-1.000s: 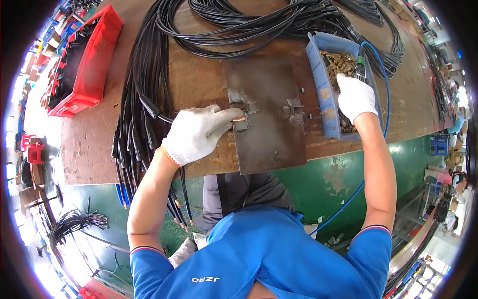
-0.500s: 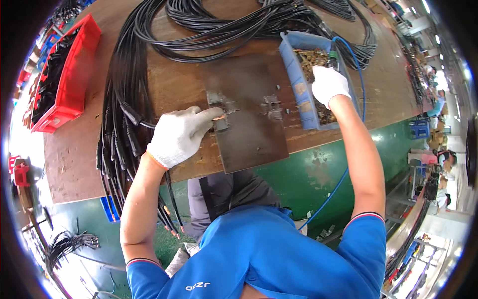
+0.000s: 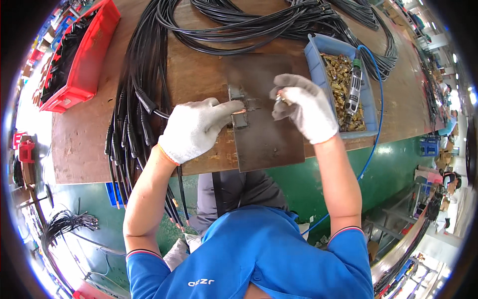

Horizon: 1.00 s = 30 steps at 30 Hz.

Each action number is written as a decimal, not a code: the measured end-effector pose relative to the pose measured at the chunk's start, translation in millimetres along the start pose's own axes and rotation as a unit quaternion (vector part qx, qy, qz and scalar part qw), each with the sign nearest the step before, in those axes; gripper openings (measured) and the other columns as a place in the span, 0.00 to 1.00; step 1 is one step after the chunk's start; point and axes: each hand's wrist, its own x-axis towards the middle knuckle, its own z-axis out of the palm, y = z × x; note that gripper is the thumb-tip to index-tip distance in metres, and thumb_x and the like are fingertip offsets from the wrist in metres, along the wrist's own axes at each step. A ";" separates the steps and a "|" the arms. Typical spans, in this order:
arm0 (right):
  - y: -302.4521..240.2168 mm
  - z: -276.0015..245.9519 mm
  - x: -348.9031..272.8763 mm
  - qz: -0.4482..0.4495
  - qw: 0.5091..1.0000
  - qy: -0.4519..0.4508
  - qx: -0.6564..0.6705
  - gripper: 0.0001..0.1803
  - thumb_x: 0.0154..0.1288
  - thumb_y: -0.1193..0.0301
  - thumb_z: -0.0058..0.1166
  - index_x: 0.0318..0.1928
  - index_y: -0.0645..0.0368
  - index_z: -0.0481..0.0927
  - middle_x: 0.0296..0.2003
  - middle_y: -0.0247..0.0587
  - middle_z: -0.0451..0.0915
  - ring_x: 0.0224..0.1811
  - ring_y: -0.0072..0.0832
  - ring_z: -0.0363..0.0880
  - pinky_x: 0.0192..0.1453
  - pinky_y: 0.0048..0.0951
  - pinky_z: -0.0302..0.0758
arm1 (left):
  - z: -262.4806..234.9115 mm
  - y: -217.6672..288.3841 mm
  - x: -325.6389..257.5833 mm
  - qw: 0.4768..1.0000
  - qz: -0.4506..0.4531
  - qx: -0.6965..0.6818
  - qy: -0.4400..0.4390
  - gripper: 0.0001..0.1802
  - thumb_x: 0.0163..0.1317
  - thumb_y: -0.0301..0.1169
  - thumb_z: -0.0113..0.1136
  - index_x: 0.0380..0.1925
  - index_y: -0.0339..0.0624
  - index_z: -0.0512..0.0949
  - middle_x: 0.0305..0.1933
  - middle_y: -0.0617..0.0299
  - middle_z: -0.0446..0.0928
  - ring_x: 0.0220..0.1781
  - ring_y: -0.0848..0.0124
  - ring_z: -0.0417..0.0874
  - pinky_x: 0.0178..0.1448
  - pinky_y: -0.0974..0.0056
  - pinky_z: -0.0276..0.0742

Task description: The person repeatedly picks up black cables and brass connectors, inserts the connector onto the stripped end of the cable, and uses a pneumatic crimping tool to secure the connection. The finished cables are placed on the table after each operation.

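Observation:
My left hand [image 3: 188, 130], in a white glove, is closed around a black cable [image 3: 160, 114]. The cable's bare copper end [image 3: 240, 111] sticks out past my fingertips over the dark plate [image 3: 269, 144]. My gloved right hand [image 3: 308, 110] hovers above that plate's right side, thumb and fingers pinching a small brass-coloured fitting [image 3: 280, 97]. Glove fabric hides part of the fitting. To the right, a blue bin [image 3: 319, 62] holds many brass fittings [image 3: 338, 74]. On top of them lies a slim air tool [image 3: 354, 89] with a green end and a blue hose [image 3: 380, 99].
Black cables [image 3: 130, 65] hang over the table's near edge at left, and coiled bundles [image 3: 239, 30] cross the back. A red bin [image 3: 89, 60] of black parts stands far left. Small metal blocks [image 3: 240, 120] sit on the plate between my hands.
My right hand has come left out of the blue bin to the plate, now with a small fitting in its fingers. My left hand still grips the cable; the whole view has shifted slightly.

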 end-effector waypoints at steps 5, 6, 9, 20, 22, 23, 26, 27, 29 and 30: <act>35.6 20.4 9.2 0.034 0.996 0.007 0.080 0.14 0.77 0.75 0.59 0.58 0.66 0.84 0.49 0.46 0.90 0.47 0.33 0.91 0.52 0.39 0.90 | 2.5 0.5 2.0 1.000 -0.015 -0.003 0.020 0.23 0.66 0.25 0.65 0.61 0.53 0.86 0.31 0.53 0.80 0.33 0.52 0.86 0.38 0.52 0.81; 42.4 18.8 10.3 0.029 0.994 -0.005 0.103 0.15 0.77 0.75 0.59 0.59 0.66 0.83 0.50 0.45 0.90 0.48 0.33 0.91 0.53 0.39 0.90 | 2.9 1.0 2.6 0.999 -0.017 -0.005 0.032 0.24 0.66 0.25 0.65 0.62 0.53 0.86 0.31 0.53 0.79 0.33 0.52 0.85 0.38 0.52 0.81; 51.7 18.3 11.6 0.018 0.994 -0.021 0.110 0.17 0.77 0.73 0.60 0.61 0.67 0.82 0.48 0.46 0.90 0.45 0.34 0.92 0.49 0.39 0.92 | 2.6 3.6 6.8 0.998 -0.023 -0.026 0.058 0.26 0.65 0.23 0.66 0.63 0.52 0.85 0.31 0.53 0.79 0.32 0.52 0.85 0.38 0.52 0.81; 54.7 23.3 12.7 0.025 0.986 -0.074 0.145 0.17 0.81 0.70 0.56 0.61 0.69 0.81 0.53 0.51 0.88 0.53 0.39 0.91 0.57 0.46 0.92 | 6.6 1.5 8.4 0.996 -0.040 -0.043 0.063 0.26 0.65 0.21 0.64 0.64 0.50 0.85 0.31 0.52 0.79 0.33 0.52 0.86 0.40 0.53 0.82; 54.2 25.4 12.7 0.024 0.987 -0.073 0.144 0.17 0.82 0.69 0.56 0.61 0.69 0.81 0.52 0.51 0.88 0.52 0.39 0.91 0.56 0.45 0.92 | 6.8 1.9 9.5 0.996 -0.039 -0.044 0.062 0.26 0.65 0.21 0.64 0.64 0.50 0.85 0.31 0.52 0.79 0.34 0.51 0.86 0.40 0.53 0.82; 55.4 24.3 13.5 0.025 0.986 -0.077 0.145 0.17 0.82 0.69 0.56 0.62 0.69 0.80 0.52 0.51 0.88 0.52 0.39 0.91 0.56 0.45 0.92 | 6.8 1.7 9.1 0.996 -0.039 -0.044 0.062 0.26 0.65 0.21 0.64 0.64 0.50 0.85 0.31 0.52 0.80 0.34 0.51 0.86 0.40 0.53 0.82; 56.7 22.4 14.8 0.033 0.985 -0.082 0.145 0.18 0.82 0.69 0.56 0.62 0.70 0.80 0.51 0.51 0.88 0.50 0.38 0.92 0.55 0.44 0.92 | 7.5 0.7 7.8 0.997 -0.039 -0.040 0.061 0.26 0.65 0.21 0.64 0.64 0.50 0.85 0.32 0.52 0.80 0.34 0.51 0.86 0.39 0.52 0.82; 56.9 21.9 14.7 0.037 0.985 -0.082 0.145 0.18 0.82 0.69 0.56 0.62 0.70 0.80 0.51 0.51 0.89 0.50 0.38 0.92 0.54 0.44 0.92 | 8.1 -0.1 7.3 0.997 -0.038 -0.037 0.059 0.26 0.65 0.22 0.64 0.64 0.50 0.85 0.32 0.52 0.80 0.34 0.51 0.86 0.39 0.52 0.82; 55.7 20.7 13.2 0.038 0.988 -0.072 0.132 0.17 0.82 0.69 0.56 0.61 0.70 0.81 0.50 0.50 0.89 0.48 0.38 0.92 0.53 0.43 0.92 | 9.4 -1.5 7.4 0.998 -0.031 -0.028 0.056 0.27 0.65 0.22 0.64 0.65 0.51 0.84 0.32 0.52 0.80 0.34 0.52 0.86 0.39 0.52 0.82; 55.2 21.1 12.7 0.041 0.989 -0.068 0.125 0.17 0.82 0.70 0.56 0.61 0.70 0.81 0.49 0.50 0.89 0.47 0.37 0.92 0.52 0.42 0.92 | 9.5 -1.8 7.0 0.998 -0.027 -0.022 0.056 0.27 0.65 0.22 0.64 0.65 0.51 0.84 0.32 0.52 0.81 0.33 0.52 0.86 0.39 0.52 0.82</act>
